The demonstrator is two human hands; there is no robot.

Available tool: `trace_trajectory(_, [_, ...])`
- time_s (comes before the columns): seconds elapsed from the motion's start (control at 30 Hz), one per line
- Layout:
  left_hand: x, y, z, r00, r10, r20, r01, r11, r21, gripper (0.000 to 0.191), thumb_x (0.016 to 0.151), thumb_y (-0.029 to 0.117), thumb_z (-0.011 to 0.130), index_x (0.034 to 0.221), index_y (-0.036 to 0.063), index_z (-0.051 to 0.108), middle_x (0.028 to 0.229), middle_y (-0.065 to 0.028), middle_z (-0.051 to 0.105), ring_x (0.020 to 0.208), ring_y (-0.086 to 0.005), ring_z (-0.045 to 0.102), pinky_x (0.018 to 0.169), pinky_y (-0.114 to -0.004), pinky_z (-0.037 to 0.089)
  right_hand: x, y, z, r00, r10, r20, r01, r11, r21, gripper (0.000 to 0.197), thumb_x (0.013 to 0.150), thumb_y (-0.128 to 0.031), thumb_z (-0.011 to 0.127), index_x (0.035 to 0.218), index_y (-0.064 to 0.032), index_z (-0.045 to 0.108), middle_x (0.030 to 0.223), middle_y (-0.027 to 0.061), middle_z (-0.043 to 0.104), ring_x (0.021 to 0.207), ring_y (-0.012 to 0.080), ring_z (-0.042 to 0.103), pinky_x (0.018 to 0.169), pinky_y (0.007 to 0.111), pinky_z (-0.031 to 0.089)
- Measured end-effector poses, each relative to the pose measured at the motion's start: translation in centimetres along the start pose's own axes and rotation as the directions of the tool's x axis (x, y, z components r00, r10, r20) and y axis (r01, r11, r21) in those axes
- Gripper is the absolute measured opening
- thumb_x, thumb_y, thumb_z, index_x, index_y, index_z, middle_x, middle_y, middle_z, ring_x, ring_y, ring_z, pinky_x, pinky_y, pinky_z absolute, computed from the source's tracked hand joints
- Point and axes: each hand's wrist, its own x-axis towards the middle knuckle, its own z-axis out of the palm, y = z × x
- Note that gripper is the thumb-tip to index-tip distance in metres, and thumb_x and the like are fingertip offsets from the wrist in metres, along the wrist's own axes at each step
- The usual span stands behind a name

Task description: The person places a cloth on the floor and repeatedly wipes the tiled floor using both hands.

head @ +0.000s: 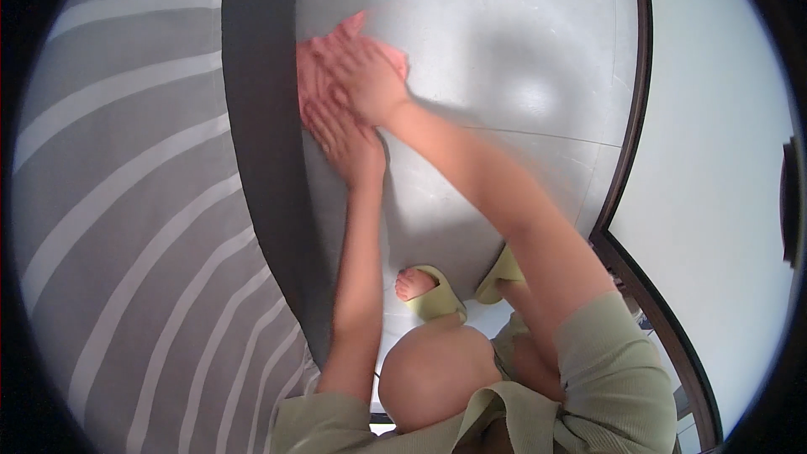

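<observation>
A pink cloth (396, 58) lies on the grey tiled floor (441, 6), against the dark edge of a bed. My left hand (345, 142) rests on the cloth's lower part, its fingers pointing up and to the left. Just above it, my right hand (369, 79) presses flat on the cloth, fingers spread. The two hands nearly meet, and the cloth beneath them is mostly covered. Neither hand visibly grasps the cloth.
A bed with grey, white-striped bedding (145, 101) and a dark side border (261, 75) runs along the left. Light green slippers (441, 299) on my feet are below. A white panel with a dark frame (640, 44) stands at right.
</observation>
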Motion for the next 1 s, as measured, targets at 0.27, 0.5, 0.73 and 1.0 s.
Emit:
trace_trajectory(0.27, [-12.1, -1.5, -0.5, 0.950, -0.301, 0.081, 0.303, 0.953, -0.018, 0.072, 0.094, 0.034, 0.037, 0.146, -0.0073, 0.011, 0.151, -0.0337, 0.009, 0.141, -0.0469, 0.010, 0.116, -0.052, 0.009, -7.1, -6.5, 3.0, 0.909, -0.246, 0.336, 0.275, 0.961, -0.040, 0.066, 0.089, -0.036, 0.042, 0.148, -0.0085, 0.029, 0.155, 0.0060, 0.026, 0.144, 0.0246, 0.019, 0.116, 0.038, 0.012])
trace_trajectory(0.5, [-16.2, 2.2, 0.6, 0.973, -0.223, 0.066, 0.228, 0.970, -0.086, 0.074, 0.089, 0.034, 0.045, 0.139, -0.0160, 0.023, 0.145, -0.0382, 0.020, 0.138, -0.0506, 0.016, 0.116, -0.056, 0.008, -10.9, -4.5, -1.0, 0.912, -0.327, 0.247, 0.222, 0.902, 0.371, 0.059, 0.089, -0.031, 0.047, 0.144, -0.0113, 0.039, 0.148, 0.0055, 0.039, 0.140, 0.0197, 0.030, 0.115, 0.039, 0.020])
trace_trajectory(0.73, [-17.5, 11.0, 1.7, 0.888, 0.241, 0.393, -0.216, 0.971, -0.107, 0.072, 0.086, 0.032, 0.051, 0.134, -0.0183, 0.032, 0.141, -0.0351, 0.031, 0.135, -0.0496, 0.025, 0.115, -0.056, 0.014, -22.4, 4.6, -6.6, 0.983, 0.025, 0.185, -0.032, 0.999, 0.038, 0.054, 0.088, -0.030, 0.048, 0.139, -0.0108, 0.046, 0.145, 0.0116, 0.041, 0.139, 0.0265, 0.031, 0.113, 0.042, 0.024])
trace_trajectory(1.0, [-17.6, 9.9, 2.6, 0.842, 0.406, 0.355, -0.349, 0.912, -0.213, 0.067, 0.086, 0.032, 0.055, 0.137, -0.0089, 0.037, 0.140, -0.0316, 0.037, 0.135, -0.0489, 0.026, 0.114, -0.057, 0.017, -23.5, 4.5, -6.9, 0.994, 0.100, 0.041, -0.105, 0.982, 0.155, 0.053, 0.089, -0.032, 0.047, 0.138, -0.0119, 0.047, 0.146, 0.0096, 0.041, 0.138, 0.0270, 0.033, 0.114, 0.046, 0.022])
